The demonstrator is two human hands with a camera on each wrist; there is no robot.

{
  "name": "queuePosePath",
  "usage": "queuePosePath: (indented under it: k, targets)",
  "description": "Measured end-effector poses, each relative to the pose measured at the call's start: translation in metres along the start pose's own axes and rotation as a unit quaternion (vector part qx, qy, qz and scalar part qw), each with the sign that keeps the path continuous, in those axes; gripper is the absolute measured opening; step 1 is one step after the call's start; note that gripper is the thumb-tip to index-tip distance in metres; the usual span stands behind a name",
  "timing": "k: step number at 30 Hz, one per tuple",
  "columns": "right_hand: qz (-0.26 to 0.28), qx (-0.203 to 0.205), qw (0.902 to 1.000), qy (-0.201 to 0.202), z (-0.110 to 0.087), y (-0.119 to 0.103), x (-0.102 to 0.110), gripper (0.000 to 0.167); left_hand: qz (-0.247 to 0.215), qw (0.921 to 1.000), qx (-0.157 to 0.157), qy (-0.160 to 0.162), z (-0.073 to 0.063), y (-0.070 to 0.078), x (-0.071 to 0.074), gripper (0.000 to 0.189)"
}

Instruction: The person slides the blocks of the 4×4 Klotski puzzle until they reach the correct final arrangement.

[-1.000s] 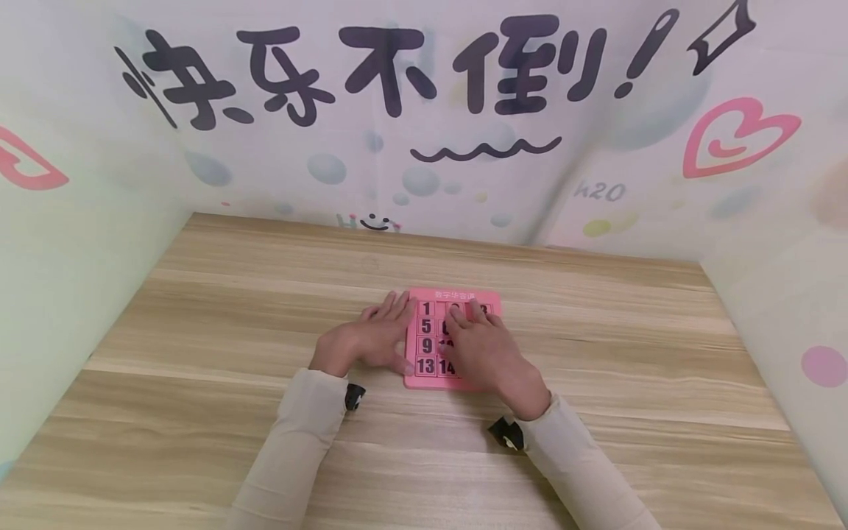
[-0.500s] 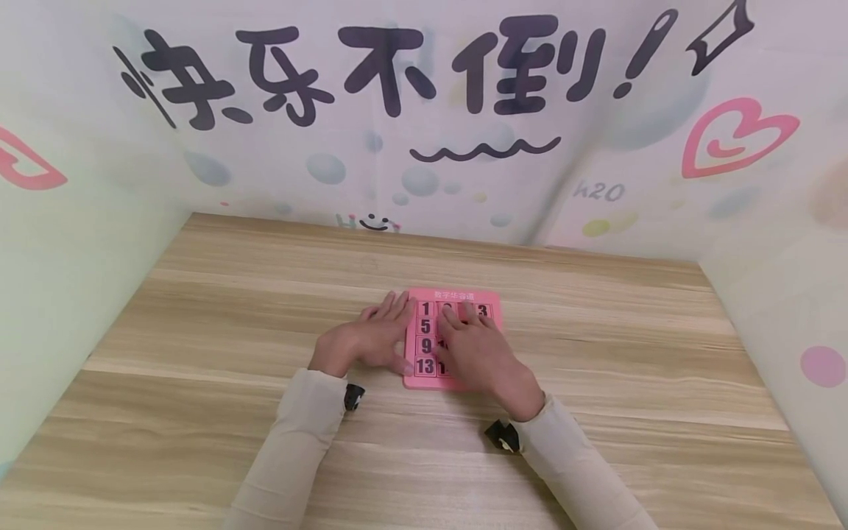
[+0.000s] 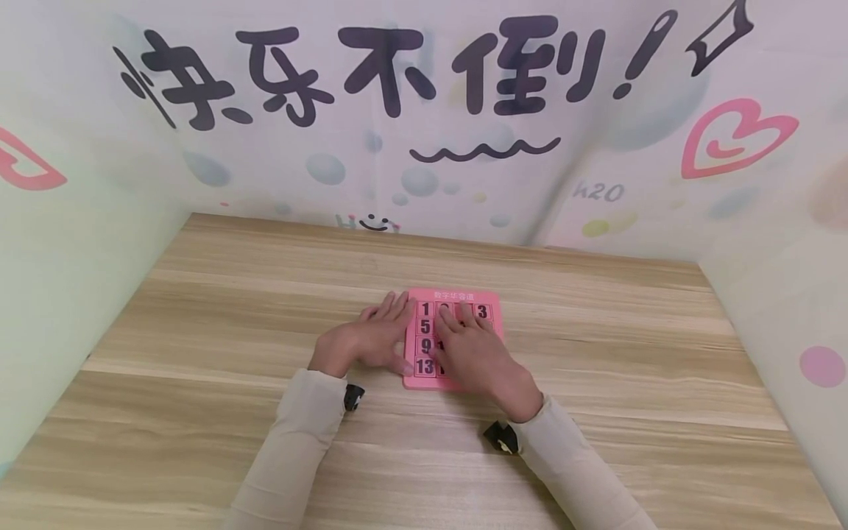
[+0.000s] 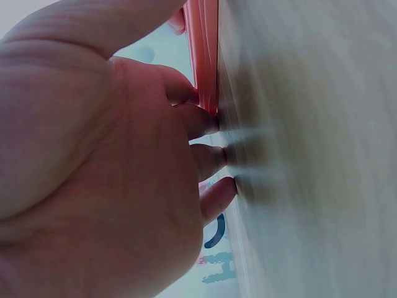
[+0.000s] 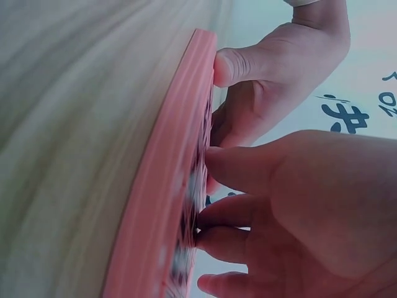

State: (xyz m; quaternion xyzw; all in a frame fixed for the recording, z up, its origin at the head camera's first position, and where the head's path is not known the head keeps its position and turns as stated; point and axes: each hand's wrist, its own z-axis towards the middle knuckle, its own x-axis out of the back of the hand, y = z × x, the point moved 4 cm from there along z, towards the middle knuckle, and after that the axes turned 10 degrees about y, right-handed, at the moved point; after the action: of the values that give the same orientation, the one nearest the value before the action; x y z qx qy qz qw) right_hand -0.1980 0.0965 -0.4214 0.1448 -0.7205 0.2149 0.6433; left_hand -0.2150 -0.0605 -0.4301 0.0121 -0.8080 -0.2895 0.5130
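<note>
A pink number sliding puzzle [image 3: 424,383] lies flat on the wooden table. Down its left column run the tiles 1, 5, 9 and 13; the tile 3 [image 3: 482,312] shows at the top right. My left hand [image 3: 371,337] rests along the puzzle's left edge, fingers extended, the thumb near the front left corner. Over the middle and right of the board lies my right hand [image 3: 482,353]. Its fingertips touch the tiles in the upper rows, partly covering a tile [image 3: 444,306] beside the 1. Several other tiles are hidden under it. In the right wrist view, its thumb [image 5: 236,166] also touches the board.
The wooden table [image 3: 232,294] reaches back to a printed white wall [image 3: 278,162] with dark lettering, and walls stand on both sides. Black wrist cameras [image 3: 502,437] sit under both sleeves.
My right hand has shifted slightly left, and the top-row tile under its fingers has slid left against the 1. More of the 3 shows. My left hand has stayed put.
</note>
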Motion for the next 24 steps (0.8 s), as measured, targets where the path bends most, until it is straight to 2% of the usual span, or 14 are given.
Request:
queuePosePath:
  k: [9, 12, 24]
  targets:
    - [0.031, 0.016, 0.999, -0.027, -0.003, 0.005, 0.006, 0.064, 0.006, 1.0, -0.002, 0.0, -0.001, 0.002, 0.001, 0.11]
    - [0.033, 0.004, 0.999, -0.03, -0.004, 0.012, 0.012, 0.065, 0.005, 1.0, -0.002, -0.001, -0.001, 0.002, 0.001, 0.111]
    - [-0.018, -0.053, 0.9969, -0.054, -0.011, 0.037, 0.022, 0.064, -0.006, 1.0, 0.006, 0.001, -0.001, 0.001, 0.0, 0.113]
